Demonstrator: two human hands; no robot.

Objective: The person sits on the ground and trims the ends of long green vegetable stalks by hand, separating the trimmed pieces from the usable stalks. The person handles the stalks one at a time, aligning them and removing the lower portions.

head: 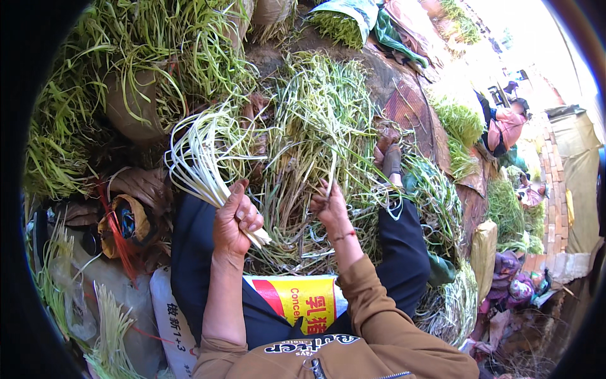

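Observation:
My left hand (pixel 239 218) grips a bunch of pale blanched stalks (pixel 201 156), probably garlic chives. Their white cut ends (pixel 258 237) stick out below the fist, and the thin leaves fan up and bend over to the left. In my right hand (pixel 330 203), raised over the pile, a thin pale stalk (pixel 333 166) is pinched between the fingers, its leaves spreading upward. Beneath both hands lies a large loose heap of green and yellowish leafy stalks (pixel 322 104), spread between my legs. Some dry brownish stems (pixel 289 199) are mixed into it.
Tall leafy bundles (pixel 142 38) stand at upper left. Red twine (pixel 118 237) hangs beside a brown roll (pixel 124 222). Trimmed pale bundles (pixel 111 331) lie at lower left. A printed sack (pixel 303 298) lies across my lap. Other people (pixel 506 125) sit at right among green heaps (pixel 504 203).

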